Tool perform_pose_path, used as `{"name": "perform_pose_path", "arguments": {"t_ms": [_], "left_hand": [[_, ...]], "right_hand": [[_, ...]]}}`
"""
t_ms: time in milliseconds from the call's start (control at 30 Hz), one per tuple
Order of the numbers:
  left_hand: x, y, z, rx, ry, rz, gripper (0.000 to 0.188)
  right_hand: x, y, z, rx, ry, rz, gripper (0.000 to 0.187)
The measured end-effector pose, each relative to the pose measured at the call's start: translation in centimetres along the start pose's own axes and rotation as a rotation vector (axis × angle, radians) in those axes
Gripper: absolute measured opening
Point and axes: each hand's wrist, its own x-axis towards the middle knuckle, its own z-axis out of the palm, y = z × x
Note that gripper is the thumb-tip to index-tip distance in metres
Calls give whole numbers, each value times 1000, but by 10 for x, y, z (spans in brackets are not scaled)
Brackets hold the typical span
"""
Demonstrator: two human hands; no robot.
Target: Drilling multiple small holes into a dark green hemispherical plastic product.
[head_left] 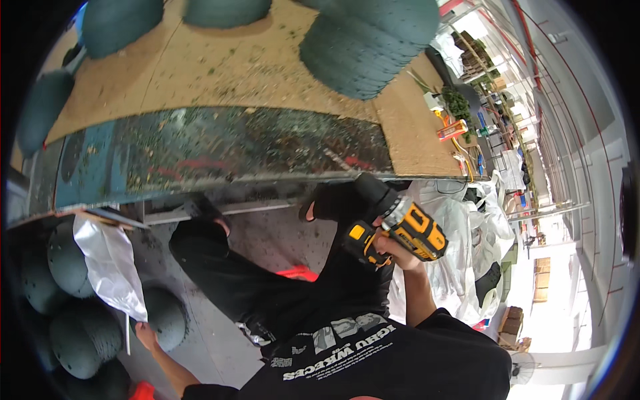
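By the near edge of the worktop (93, 167), the right hand (393, 250) is gripping a yellow-and-black drill (417, 230), its bit (339, 160) pointing up-left. Low at left, the left hand (146, 335) is reaching beside a white bag (110, 267); whether it is holding it, I cannot tell.

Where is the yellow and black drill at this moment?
In the head view, the drill is right of centre, in the right hand, its bit pointing toward the table.

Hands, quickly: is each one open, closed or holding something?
Left hand: near the lower end of a white sheet; whether it grips anything cannot be told.
Right hand: closed, holding a yellow-and-black power drill.
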Motion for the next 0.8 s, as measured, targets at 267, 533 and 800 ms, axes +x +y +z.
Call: {"name": "perform_pose_path", "arguments": {"t_ms": [267, 533, 800], "left_hand": [[-115, 282, -97, -486, 433, 211, 59], [-197, 683, -207, -510, 247, 1132, 17], [-246, 1080, -195, 87, 356, 1713, 42]], "right_hand": [[75, 39, -126, 277, 458, -152, 36], [138, 88, -196, 22, 816, -217, 12], [133, 116, -212, -11, 829, -236, 18]]}}
